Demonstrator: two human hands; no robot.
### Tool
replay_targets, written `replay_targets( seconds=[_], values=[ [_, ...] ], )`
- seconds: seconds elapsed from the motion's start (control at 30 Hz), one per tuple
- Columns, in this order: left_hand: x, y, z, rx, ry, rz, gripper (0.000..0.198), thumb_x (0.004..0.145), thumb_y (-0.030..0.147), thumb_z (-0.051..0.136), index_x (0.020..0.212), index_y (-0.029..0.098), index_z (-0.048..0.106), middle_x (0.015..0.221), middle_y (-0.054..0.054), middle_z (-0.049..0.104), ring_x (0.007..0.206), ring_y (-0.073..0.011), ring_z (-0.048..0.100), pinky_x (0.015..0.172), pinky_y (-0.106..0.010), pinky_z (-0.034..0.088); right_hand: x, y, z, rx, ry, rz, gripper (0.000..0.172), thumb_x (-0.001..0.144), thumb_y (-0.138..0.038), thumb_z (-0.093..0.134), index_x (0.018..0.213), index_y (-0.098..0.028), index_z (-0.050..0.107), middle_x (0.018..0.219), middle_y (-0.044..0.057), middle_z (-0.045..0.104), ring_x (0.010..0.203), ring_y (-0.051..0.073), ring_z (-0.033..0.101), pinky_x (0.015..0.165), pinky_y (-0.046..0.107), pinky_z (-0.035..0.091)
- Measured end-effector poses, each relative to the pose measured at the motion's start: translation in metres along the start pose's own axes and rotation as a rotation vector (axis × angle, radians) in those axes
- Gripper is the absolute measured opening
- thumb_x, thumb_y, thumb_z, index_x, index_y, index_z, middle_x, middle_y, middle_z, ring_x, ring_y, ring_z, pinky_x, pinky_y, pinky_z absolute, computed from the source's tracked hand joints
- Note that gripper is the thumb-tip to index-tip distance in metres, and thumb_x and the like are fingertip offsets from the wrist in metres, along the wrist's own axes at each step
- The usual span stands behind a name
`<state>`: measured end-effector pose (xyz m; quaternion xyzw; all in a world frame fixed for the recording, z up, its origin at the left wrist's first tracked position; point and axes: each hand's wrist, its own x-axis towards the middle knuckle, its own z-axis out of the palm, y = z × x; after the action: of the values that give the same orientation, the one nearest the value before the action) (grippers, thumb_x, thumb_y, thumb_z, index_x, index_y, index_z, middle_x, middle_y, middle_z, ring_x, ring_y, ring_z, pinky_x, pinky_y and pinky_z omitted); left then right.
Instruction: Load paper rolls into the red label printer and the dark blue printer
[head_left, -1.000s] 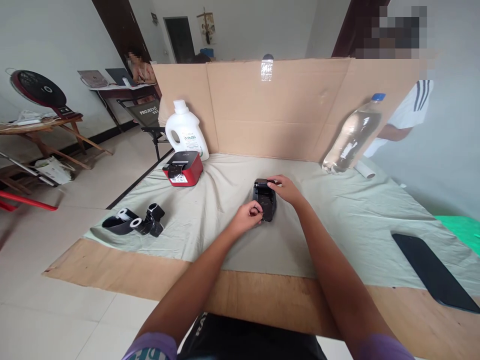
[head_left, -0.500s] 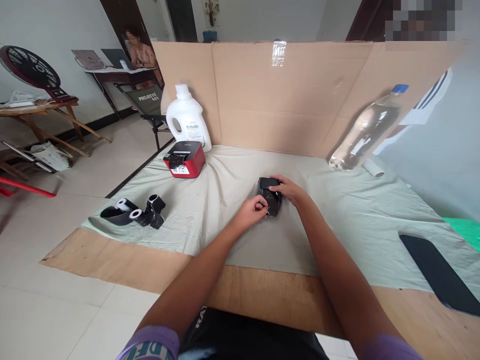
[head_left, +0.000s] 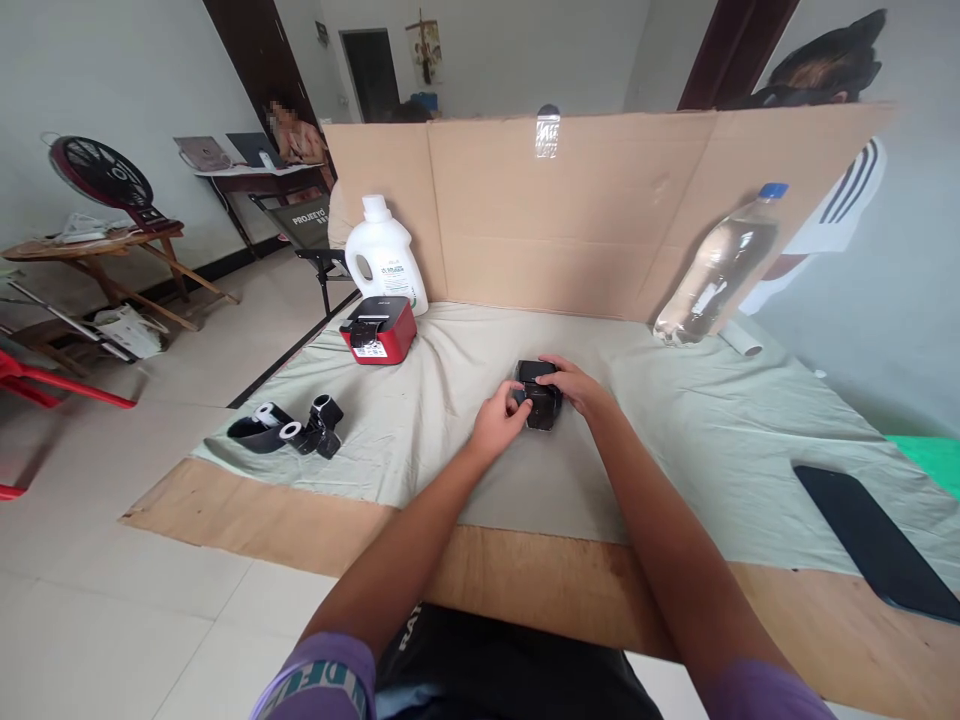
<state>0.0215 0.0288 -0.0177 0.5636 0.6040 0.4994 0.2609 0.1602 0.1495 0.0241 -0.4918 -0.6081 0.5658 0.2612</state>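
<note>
A small black label printer point(head_left: 541, 402) sits on the grey-green cloth point(head_left: 675, 440) in the middle of the table. My left hand point(head_left: 496, 424) is closed against its left side, fingers curled on the near corner. Over its far right edge lies my right hand point(head_left: 576, 384), fingers bent and gripping the case. Both forearms reach in from the bottom of the view.
A red and black printer point(head_left: 379, 329) and a white detergent jug point(head_left: 383, 252) stand at the back left. Black label rolls point(head_left: 289, 432) lie left. A clear water bottle point(head_left: 712, 270) leans on the cardboard screen point(head_left: 600, 210). A black phone point(head_left: 870, 540) lies right. People sit behind.
My left hand has slid up the printer's left side and closed on it. The right hand stays on the far edge. The camera view has tilted back up a little.
</note>
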Motion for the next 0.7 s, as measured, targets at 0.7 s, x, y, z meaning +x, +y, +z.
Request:
replay_targets(
  seconds=[0.7],
  values=[
    [0.016, 0.016, -0.016, 0.599, -0.117, -0.064, 0.051, 0.103, 0.058, 0.030, 0.142, 0.038, 0.055, 0.109, -0.003, 0.076, 0.101, -0.0263, 0.071, 0.089, -0.038, 0.051, 0.016, 0.016, -0.020, 0.072, -0.010, 0.048, 0.064, 0.064, -0.022, 0.072, 0.128, -0.022, 0.067, 0.134, 0.008, 0.066, 0.126, 0.029, 0.053, 0.093, 0.035, 0.044]
  ],
)
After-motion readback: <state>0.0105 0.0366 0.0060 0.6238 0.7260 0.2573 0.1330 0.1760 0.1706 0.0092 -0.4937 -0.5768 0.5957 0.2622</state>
